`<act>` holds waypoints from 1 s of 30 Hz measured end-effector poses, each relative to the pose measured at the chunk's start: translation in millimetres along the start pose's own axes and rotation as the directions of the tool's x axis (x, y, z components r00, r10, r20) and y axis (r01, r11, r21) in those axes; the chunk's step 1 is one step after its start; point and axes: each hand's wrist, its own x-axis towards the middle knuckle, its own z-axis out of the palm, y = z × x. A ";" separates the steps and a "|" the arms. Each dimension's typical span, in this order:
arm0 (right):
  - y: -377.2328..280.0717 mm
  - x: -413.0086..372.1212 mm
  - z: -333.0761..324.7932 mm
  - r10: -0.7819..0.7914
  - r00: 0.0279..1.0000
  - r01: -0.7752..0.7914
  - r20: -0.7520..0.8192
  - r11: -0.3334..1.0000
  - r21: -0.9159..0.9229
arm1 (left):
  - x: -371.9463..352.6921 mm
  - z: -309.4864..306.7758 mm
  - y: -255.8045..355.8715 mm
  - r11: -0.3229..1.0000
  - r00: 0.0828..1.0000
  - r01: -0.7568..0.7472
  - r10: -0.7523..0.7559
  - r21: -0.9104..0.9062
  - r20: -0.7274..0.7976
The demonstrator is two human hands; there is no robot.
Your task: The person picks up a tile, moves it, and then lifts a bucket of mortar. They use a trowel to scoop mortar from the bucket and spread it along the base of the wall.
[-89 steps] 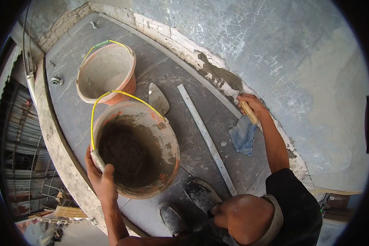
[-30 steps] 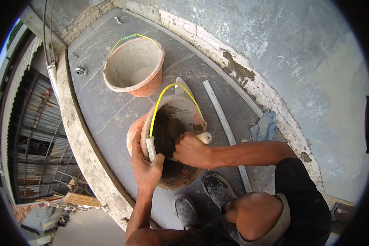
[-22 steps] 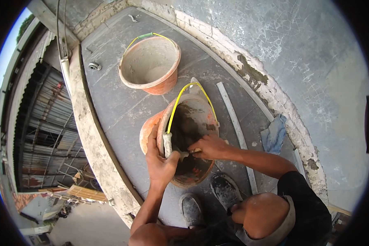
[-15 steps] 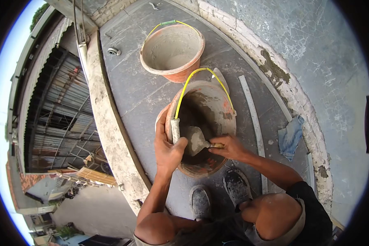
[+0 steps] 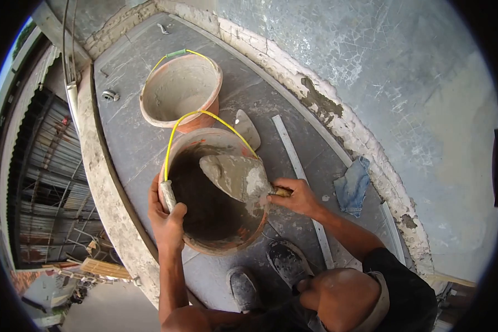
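Note:
My left hand (image 5: pixel 169 221) is closed on the left rim of a mortar-stained bucket (image 5: pixel 249 235), its thumb by the pale grip of the yellow handle (image 5: pixel 200 113). Dark grey mix (image 5: pixel 205 205) lies inside the bucket. In my right hand (image 5: pixel 296 198) is the short handle of a trowel (image 5: pixel 232 172), fingers wrapped round it at the bucket's right rim. The trowel's broad blade, smeared with wet mortar, lies over the bucket's mouth and points left.
A second bucket (image 5: pixel 182 88) with a green-gripped handle stands just beyond. Near it lies a flat pale blade (image 5: pixel 247 131). A long metal strip (image 5: pixel 301 182) and a denim rag (image 5: pixel 351 187) lie to the right, before the wall (image 5: pixel 371 138). A low concrete ledge (image 5: pixel 108 182) borders the left.
The trowel has come up out of the bucket to its right rim, its blade now fully in sight. The bucket now appears less tilted, and the whole view has shifted.

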 end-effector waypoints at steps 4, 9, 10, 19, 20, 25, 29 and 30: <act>22.4 4.5 -39.1 0.048 0.987 -0.046 -0.151 0.999 0.019 | -1.4 7.1 10.0 1.000 1.000 0.016 -0.015 -0.026 0.008; 73.7 37.6 -86.2 0.151 0.906 -0.140 -0.395 0.989 0.055 | -0.9 10.7 9.5 1.000 1.000 -0.003 0.003 0.005 0.013; 81.8 47.8 -90.1 0.152 0.906 -0.141 -0.395 0.988 0.057 | -1.2 12.4 9.5 1.000 1.000 -0.011 0.011 0.027 0.013; 122.0 142.5 -109.8 0.425 0.741 -0.214 -0.520 0.884 0.416 | -0.7 13.2 10.4 1.000 0.999 -0.005 0.005 0.012 0.054; 118.8 146.8 -112.1 0.493 0.735 -0.216 -0.465 0.821 0.529 | -0.3 12.3 10.1 1.000 0.999 -0.004 0.003 0.017 0.052; 95.6 161.0 -129.2 0.607 0.755 -0.229 -0.246 0.596 0.769 | -1.5 13.9 11.8 0.999 0.999 0.033 -0.033 0.002 0.019; 94.1 154.5 -132.6 0.558 0.772 -0.186 -0.305 0.657 0.730 | -0.4 11.3 10.4 1.000 0.999 0.023 -0.024 0.010 0.044; 88.8 154.5 -131.3 0.553 0.776 -0.186 -0.305 0.662 0.726 | -1.5 12.7 10.6 1.000 1.000 0.011 -0.012 0.016 0.026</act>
